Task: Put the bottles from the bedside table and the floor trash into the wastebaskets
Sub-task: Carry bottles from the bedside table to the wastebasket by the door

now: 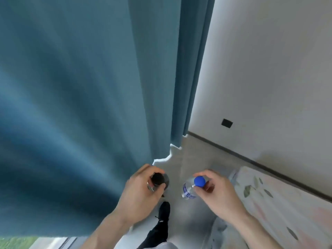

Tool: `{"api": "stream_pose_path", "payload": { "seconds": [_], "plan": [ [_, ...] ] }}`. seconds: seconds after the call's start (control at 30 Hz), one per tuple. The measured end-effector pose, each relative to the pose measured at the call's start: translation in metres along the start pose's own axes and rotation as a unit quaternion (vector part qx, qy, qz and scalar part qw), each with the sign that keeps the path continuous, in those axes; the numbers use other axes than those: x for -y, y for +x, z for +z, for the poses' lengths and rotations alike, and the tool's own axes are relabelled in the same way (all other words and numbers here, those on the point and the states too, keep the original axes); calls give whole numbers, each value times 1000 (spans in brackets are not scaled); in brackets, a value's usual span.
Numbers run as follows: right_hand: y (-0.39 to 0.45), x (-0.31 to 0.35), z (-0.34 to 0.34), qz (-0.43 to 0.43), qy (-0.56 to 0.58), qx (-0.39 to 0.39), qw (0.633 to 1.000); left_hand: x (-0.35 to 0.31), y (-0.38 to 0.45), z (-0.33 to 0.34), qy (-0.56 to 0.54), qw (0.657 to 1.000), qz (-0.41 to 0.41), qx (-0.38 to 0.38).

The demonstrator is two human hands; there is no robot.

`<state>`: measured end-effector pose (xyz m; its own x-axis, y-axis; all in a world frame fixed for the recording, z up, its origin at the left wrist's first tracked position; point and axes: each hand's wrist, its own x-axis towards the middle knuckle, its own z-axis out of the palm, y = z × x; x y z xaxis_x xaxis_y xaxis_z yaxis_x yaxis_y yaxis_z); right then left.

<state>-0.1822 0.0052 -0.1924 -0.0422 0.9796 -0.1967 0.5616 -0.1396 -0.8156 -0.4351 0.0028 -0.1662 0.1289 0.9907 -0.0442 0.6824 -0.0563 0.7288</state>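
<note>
- While the person walks, a tall blue curtain (pixel 86 87) fills the left and centre of the view, hanging down to a pale floor (pixel 190 159).
- To the right, a white wall (pixel 269 60) carries a small dark socket (pixel 226 123); below it lies the edge of a bed (pixel 280 209) with a leaf-print cover.
- At the bottom, the left hand (pixel 140 193) grasps a clear bottle with a black cap (pixel 158 179) by its neck, fingers curled round it, held upright above the floor.
- Just beside it, the right hand (pixel 219 193) pinches the neck of a clear bottle with a blue cap (pixel 193 187), also carried in the air.
- Below the hands, a dark shoe (pixel 165 210) steps forward.
- To do this carry well, I would keep both necks held firmly and the bottles upright until a wastebasket is reached.
- No wastebasket, bedside table or floor trash is in view; the bottle bodies are largely hidden by the hands, so their contents cannot be told.
</note>
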Motion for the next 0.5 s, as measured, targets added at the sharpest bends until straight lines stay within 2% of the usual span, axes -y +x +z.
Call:
{"api": "stream_pose_path", "payload": {
  "seconds": [0.23,0.5],
  "plan": [
    [83,7,-47,51,10,-62,997,-19,133,10,-8,997,56,44],
    [140,-2,-101,88,33,-165,982,-57,256,42,-3,979,140,147]
  ]
}}
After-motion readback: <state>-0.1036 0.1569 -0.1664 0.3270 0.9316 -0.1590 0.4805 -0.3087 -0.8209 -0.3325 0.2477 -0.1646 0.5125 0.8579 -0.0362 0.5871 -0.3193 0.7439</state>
